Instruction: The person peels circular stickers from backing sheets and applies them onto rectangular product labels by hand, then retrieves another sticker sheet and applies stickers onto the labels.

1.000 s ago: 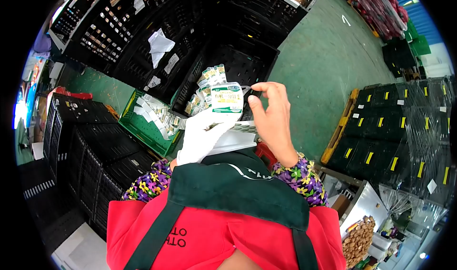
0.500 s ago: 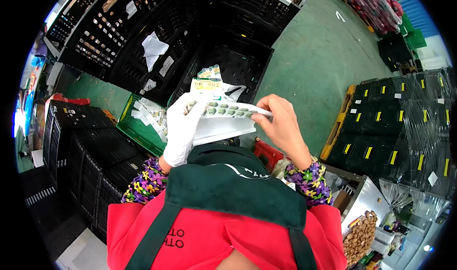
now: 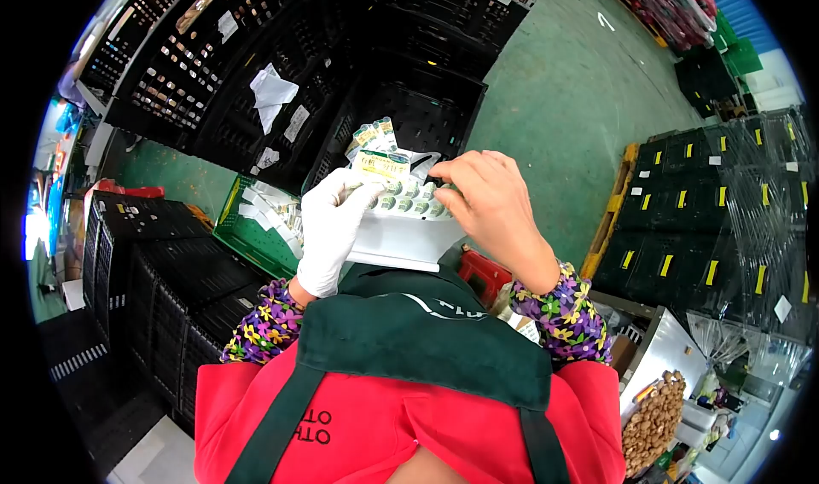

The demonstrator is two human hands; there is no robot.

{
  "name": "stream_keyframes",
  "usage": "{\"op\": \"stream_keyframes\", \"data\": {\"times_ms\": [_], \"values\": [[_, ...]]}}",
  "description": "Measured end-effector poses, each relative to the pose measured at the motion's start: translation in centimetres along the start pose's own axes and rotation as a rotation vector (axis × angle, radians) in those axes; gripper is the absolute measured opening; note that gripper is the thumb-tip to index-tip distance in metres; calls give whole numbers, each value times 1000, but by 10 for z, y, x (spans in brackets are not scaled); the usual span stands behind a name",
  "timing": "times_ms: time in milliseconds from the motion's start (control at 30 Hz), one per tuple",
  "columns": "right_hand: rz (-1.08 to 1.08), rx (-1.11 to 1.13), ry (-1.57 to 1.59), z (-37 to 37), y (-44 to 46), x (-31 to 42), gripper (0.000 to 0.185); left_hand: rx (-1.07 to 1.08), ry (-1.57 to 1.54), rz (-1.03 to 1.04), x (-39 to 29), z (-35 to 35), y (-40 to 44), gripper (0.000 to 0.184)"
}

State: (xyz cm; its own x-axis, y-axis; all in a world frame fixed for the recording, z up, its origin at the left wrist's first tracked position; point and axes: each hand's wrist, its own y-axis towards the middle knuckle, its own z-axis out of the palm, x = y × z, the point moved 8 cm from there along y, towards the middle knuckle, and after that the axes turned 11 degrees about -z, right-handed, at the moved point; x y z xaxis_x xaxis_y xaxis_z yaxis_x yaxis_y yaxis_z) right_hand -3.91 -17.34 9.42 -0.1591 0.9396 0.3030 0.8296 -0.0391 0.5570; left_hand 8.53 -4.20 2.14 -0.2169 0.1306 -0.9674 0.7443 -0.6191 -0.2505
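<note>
Holding the sheet (image 3: 408, 202) of round stickers between the hands, in front of the apron (image 3: 426, 339), the left hand (image 3: 328, 228), gloved in white, has its thumb over the left end, and the printed label (image 3: 382, 165) stands up just beside its fingertips, seemingly caught in the same grip. The bare right hand (image 3: 490, 198) is bent at the right end, thumb and fingers at the stickers; whether they pinch the edge or only touch it, I cannot tell. A plain white flap (image 3: 397, 238) hangs below the sticker rows, toward the apron. Beyond the hands lies a black crate (image 3: 426, 100) with more labels (image 3: 374, 134) in it, and to the left a green crate (image 3: 247, 247) holds white strips (image 3: 269, 215). Handling this well, I judge, rests on the left grip: firm enough to hold the sheet flat and taut, yet light enough not to crease the label above it. The gloved thumb does best near the edge, off the stickers, since pressing there could lift or smudge one. For the right hand, bare fingertips suit thin edges; a small, low pull along the sheet would be kinder than a sharp upward tug, which might tear or curl it. The flap is best hanging clear of both thumbs.
</note>
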Motion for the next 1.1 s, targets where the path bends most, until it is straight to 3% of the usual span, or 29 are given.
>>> {"op": "stream_keyframes", "data": {"times_ms": [233, 367, 433, 500, 567, 633, 667, 733, 833, 967, 1100], "values": [[-157, -41, -57, 15, -9, 11, 13, -28, 84, -29, 5, -9, 4, 7], [-116, -209, 182, 8, -10, 7, 9, -50, 14, -80, 16, -13, 12, 10], [630, -436, 949, 17, -25, -37, 4, -66, 24, -83, 17, -13, 11, 10], [772, -464, 1262, 36, -13, -40, 10, 70, 57, -6, 9, 4, 4, 13], [876, -262, 1428, 58, 0, -27, 10, 181, 164, 169, -3, 20, -5, 12], [839, -204, 1417, 68, 13, -34, 10, 245, 255, 170, -1, 29, -13, 12], [780, -295, 1361, 58, 24, -44, 10, 271, 358, 230, -4, 33, -17, 12], [745, -411, 1212, 30, 38, -55, 10, 246, 239, 157, 7, 29, -17, 10], [774, -193, 1109, 19, 34, -53, 9, 151, 163, 152, 11, 13, -9, 10], [878, -31, 1431, 65, 13, -20, 9, 144, 108, 158, -2, 12, -12, 11], [718, -450, 1406, 42, 41, -51, 9, 322, 300, 277, 3, 31, -20, 12]]}}
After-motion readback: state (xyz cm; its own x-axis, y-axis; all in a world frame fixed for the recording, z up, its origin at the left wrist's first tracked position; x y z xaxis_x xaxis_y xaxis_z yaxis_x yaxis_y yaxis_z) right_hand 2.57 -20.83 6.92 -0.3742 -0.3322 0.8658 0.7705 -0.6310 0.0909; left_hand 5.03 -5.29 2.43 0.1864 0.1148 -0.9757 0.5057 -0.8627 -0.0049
